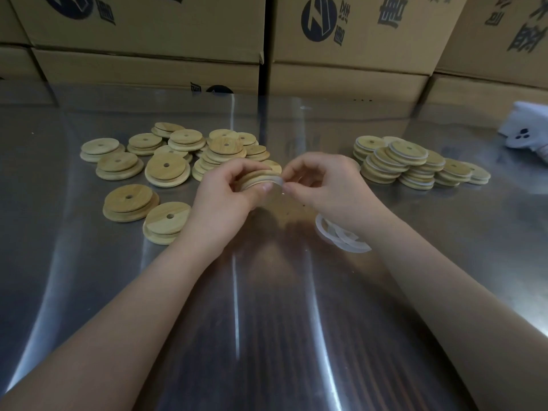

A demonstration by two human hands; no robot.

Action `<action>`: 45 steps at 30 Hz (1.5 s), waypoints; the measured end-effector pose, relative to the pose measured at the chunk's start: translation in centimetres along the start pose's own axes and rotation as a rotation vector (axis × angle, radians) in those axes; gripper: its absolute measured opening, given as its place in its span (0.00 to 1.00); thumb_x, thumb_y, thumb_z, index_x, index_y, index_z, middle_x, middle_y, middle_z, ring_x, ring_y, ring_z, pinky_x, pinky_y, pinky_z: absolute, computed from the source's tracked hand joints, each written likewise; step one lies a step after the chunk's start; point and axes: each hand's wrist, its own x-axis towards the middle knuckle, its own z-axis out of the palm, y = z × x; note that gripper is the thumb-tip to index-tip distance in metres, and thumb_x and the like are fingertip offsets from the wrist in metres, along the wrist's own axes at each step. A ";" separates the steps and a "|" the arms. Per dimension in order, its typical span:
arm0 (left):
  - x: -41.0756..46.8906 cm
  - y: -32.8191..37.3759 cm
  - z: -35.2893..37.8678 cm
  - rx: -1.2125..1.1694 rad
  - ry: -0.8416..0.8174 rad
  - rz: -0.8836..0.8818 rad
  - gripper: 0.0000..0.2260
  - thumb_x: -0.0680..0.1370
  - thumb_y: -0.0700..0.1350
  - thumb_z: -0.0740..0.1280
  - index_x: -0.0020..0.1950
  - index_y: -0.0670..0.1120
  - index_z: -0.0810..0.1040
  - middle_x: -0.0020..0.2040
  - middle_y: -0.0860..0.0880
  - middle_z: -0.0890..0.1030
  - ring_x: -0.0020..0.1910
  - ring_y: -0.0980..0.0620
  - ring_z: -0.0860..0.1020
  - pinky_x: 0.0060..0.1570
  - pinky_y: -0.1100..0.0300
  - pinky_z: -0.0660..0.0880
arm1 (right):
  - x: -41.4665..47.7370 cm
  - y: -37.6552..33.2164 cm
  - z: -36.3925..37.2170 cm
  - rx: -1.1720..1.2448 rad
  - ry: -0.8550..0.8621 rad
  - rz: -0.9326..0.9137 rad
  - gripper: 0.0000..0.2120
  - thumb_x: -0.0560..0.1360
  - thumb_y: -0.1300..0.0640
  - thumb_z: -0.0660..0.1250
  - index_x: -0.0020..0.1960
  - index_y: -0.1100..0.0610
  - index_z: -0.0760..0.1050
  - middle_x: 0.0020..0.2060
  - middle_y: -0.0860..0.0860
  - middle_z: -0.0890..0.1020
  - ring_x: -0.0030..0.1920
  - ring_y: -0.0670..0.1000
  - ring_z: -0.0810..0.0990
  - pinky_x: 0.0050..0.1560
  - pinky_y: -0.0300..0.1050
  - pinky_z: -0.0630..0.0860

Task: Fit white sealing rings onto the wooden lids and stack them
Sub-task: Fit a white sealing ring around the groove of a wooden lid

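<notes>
Item under work: a round, pale wooden lid with a stepped edge (261, 172), held clear of the table and tilted. The left hand (225, 188) grips it, fingers (237, 170) curled over the far rim and the thumb pressed on the near rim.

A thin white sealing ring (276, 181) sits partly on the lid's narrower step, at the edge facing the right hand (323, 179). That hand's fingers (299, 169) are curled, thumb and forefinger pinching the ring. How far round the lid the ring is seated cannot be told.

Just below the right-hand fingers and toward the wrist, a small heap of loose white rings (341, 237) lies on the table, partly hidden by the forearm.

To the left of the left-hand fingers and beyond them, bare wooden lids with centre holes (166, 166) lie scattered and overlapping. Beyond the right-hand fingers and to their right, ringed lids (407, 152) stand in leaning stacks that touch one another.

All of this rests on a reflective metal table (267, 307). Printed brown cardboard boxes (355, 40) are stacked along its far edge. A crumpled white object with dark spots (525, 129) lies at the far right; what it is cannot be told.
</notes>
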 end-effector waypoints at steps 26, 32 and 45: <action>0.2 0.9 -0.2 0.002 0.002 0.020 0.11 0.75 0.37 0.71 0.49 0.54 0.81 0.43 0.60 0.82 0.48 0.60 0.81 0.54 0.49 0.80 | 0.0 -0.8 -0.4 0.089 -0.031 0.119 0.09 0.76 0.62 0.69 0.39 0.52 0.77 0.34 0.45 0.79 0.38 0.48 0.79 0.44 0.43 0.76; 0.1 0.8 -0.2 -0.026 -0.003 0.014 0.11 0.76 0.37 0.71 0.50 0.54 0.81 0.46 0.58 0.83 0.51 0.57 0.81 0.55 0.47 0.80 | 0.0 -0.7 -0.5 0.129 -0.040 0.114 0.09 0.76 0.63 0.69 0.39 0.51 0.76 0.35 0.47 0.80 0.39 0.50 0.80 0.46 0.47 0.78; 0.1 0.7 -0.2 -0.069 -0.016 0.011 0.11 0.76 0.37 0.70 0.50 0.54 0.81 0.48 0.55 0.83 0.51 0.55 0.81 0.48 0.54 0.82 | 0.0 -0.4 -0.5 0.143 -0.073 0.114 0.10 0.76 0.63 0.69 0.39 0.52 0.77 0.33 0.47 0.80 0.36 0.46 0.80 0.45 0.46 0.78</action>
